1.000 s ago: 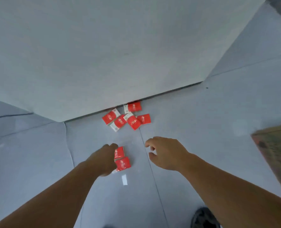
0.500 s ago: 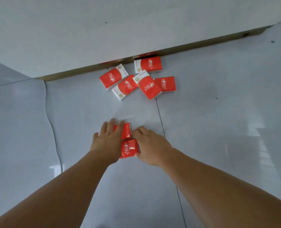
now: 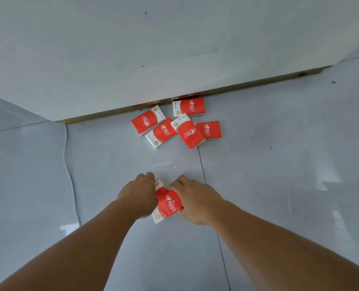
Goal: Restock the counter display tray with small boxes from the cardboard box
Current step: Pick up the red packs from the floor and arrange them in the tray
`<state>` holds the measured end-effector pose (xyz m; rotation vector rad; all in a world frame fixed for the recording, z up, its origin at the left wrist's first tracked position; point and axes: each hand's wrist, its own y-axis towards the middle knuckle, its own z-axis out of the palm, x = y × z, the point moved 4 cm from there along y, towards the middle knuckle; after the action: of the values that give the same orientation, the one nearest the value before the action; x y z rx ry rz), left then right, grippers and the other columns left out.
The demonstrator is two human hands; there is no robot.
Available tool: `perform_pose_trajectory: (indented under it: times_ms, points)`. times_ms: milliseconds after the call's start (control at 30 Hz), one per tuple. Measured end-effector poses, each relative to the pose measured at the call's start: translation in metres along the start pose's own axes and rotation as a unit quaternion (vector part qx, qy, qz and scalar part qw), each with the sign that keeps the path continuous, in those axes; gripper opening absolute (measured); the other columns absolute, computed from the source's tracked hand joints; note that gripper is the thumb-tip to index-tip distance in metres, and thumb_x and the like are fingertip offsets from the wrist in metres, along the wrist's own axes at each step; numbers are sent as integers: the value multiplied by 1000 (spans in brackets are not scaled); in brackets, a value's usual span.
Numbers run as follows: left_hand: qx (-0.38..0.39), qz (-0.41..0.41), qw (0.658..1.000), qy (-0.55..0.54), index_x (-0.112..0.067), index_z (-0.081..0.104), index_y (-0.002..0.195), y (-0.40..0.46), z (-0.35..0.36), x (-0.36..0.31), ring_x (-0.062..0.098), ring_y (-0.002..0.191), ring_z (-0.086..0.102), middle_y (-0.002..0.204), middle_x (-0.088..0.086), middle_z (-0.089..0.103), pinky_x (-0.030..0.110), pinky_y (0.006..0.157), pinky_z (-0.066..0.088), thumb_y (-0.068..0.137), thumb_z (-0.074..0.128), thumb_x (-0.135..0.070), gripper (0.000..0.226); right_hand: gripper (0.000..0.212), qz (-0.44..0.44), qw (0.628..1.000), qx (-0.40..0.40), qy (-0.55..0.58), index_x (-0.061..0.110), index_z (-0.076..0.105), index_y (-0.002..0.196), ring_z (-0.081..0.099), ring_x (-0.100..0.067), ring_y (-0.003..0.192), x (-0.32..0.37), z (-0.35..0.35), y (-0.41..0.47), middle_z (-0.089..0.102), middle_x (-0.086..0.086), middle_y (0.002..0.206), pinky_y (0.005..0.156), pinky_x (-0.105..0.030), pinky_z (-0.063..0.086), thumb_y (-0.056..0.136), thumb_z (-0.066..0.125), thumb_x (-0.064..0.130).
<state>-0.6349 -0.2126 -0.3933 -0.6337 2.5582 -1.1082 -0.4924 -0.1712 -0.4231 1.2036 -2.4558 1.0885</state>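
packs (image 3: 167,203) near centre on floor, now pinched together, lifting | your left hand (image 3: 139,196) and right hand (image 3: 196,199) grasp them, fingers no longer flat | five loose packs (image 3: 175,124) far, still uncollected

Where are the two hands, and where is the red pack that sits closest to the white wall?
left hand (image 3: 140,198): head view, on the back of the hand.
right hand (image 3: 195,201): head view, on the back of the hand.
red pack nearest the wall (image 3: 190,106): head view, on its red top face.
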Motion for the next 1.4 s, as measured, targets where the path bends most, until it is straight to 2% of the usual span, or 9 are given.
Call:
perform_pose_trajectory:
  times_ms: [233,433,567,700,833,1100,1200,1300,1400]
  points:
    - [-38,-1,996,-81,-19,44,123,-69,-92,-40,20,83,60,105,0,65,33,72,50,90,57,-43,42,59,0,997,-61,37,16,43,137,56,-29,115,17,-112,-53,44,-5,135,88,-41,50,85,70,23]
    - [-91,34,982,-163,-16,48,113,-225,-223,-98,26,87,57,97,4,60,32,68,41,90,56,-37,32,66,28,980,-134,146,21,44,137,55,-25,112,84,-275,-177,38,-2,136,84,-34,46,79,75,22]
    - [-106,58,973,-196,-16,47,103,-341,-322,-139,13,71,53,82,-2,56,27,55,37,85,61,-33,28,67,40,973,-154,168,24,40,141,56,-26,110,134,-388,-286,38,0,135,88,-38,49,83,72,24]
    - [-78,80,980,-165,-17,49,103,-454,-409,-187,14,78,54,89,-2,58,25,59,38,84,63,-28,27,65,43,983,-118,133,27,42,137,58,-23,101,181,-496,-391,42,4,125,85,-40,53,81,74,30]
    - [-51,137,984,-98,-14,52,104,-567,-497,-240,17,82,57,95,2,62,28,63,42,86,61,-25,23,48,43,989,-103,100,28,53,116,60,-20,90,220,-605,-491,53,4,107,76,-39,55,74,76,35]
    - [-170,181,969,13,-21,44,102,-730,-650,-295,18,80,50,95,-1,56,29,69,36,93,54,-35,20,45,14,989,-138,54,34,56,115,66,-16,84,288,-782,-614,67,7,99,73,-38,58,74,74,40]
    - [-186,176,966,-36,-26,45,90,-758,-687,-285,11,69,55,86,-4,57,25,55,41,94,53,-37,15,42,1,986,-160,35,34,54,113,63,-14,84,316,-823,-632,63,11,96,73,-35,55,78,74,42]
    - [-169,182,955,-163,-23,48,113,-772,-718,-260,24,79,69,98,5,63,40,59,61,97,52,-33,20,55,4,982,-184,47,37,48,132,58,-6,70,338,-855,-637,56,16,94,55,-25,45,83,71,46]
    - [-200,179,942,-203,-29,36,132,-776,-748,-225,27,90,68,115,8,61,46,63,62,98,52,-28,38,59,-9,976,-198,89,37,45,140,62,-10,80,355,-881,-632,49,11,120,66,-26,53,87,68,48]
